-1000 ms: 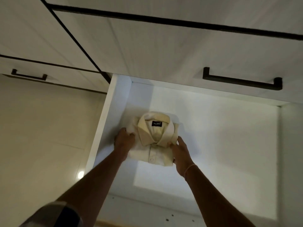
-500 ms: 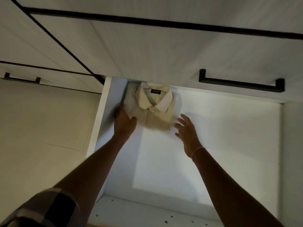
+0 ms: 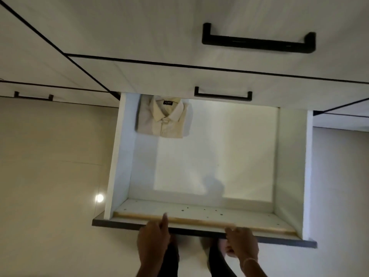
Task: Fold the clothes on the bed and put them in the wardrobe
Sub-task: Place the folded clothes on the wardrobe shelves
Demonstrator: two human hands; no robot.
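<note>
The folded shirt (image 3: 162,118) lay flat in the far left corner of the open drawer (image 3: 119,156), its left edge near the side wall and its collar tucked close under the front of the closed drawer above. Its long axis ran from collar to hem, along the line on which the drawer would slide. It was well apart from both grips, straight ahead and somewhat to the left, so the left grip (image 3: 153,238) was the nearer. That grip rested against the drawer front (image 3: 279,239) with one finger laid up over the rim; whether its other fingers held anything I could not tell. The right grip (image 3: 240,243) had its fingers curled over the top edge of the same panel, holding it. The next move was probably a push inward, away from the body and toward the shirt, and nothing in the drawer looked likely to catch. The shirt was a soft cream cloth, pressed into a neat rectangle, with a stiff pointed collar and a small dark label (image 3: 168,102). The drawer was smooth white board with a dark-edged front; the handle (image 3: 222,95) above was a slim black bar.
</note>
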